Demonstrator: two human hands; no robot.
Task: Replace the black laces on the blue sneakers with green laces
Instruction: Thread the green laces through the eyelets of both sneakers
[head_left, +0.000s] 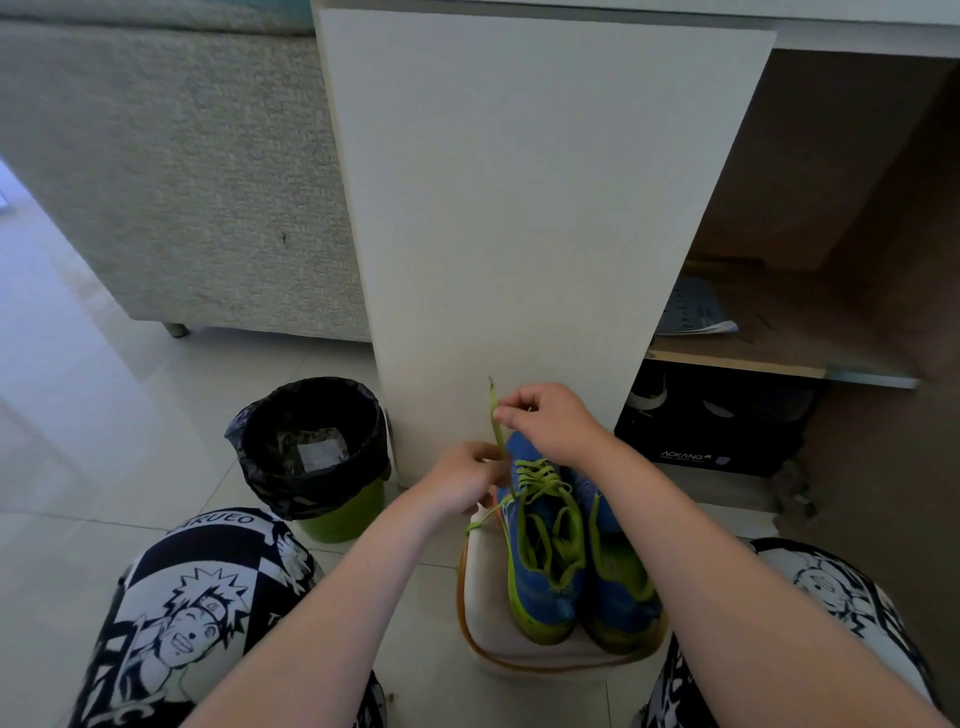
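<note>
Two blue sneakers with lime soles stand side by side on a small white stool (485, 618), toes toward me. The left sneaker (540, 566) carries green laces (545, 486) through its eyelets; the right sneaker (615, 587) also shows green lace. My right hand (545, 421) pinches one green lace end (496, 415) and holds it up above the shoe. My left hand (467, 475) pinches the same lace lower down, by the shoe's far end. A loose green lace loop hangs over the stool's left edge. No black laces are visible.
A green bin with a black liner (314, 447) stands on the tiled floor to the left. A white cabinet door (519, 208) rises behind the stool. A black shoebox (711, 421) sits in the open cabinet at right. My knees flank the stool.
</note>
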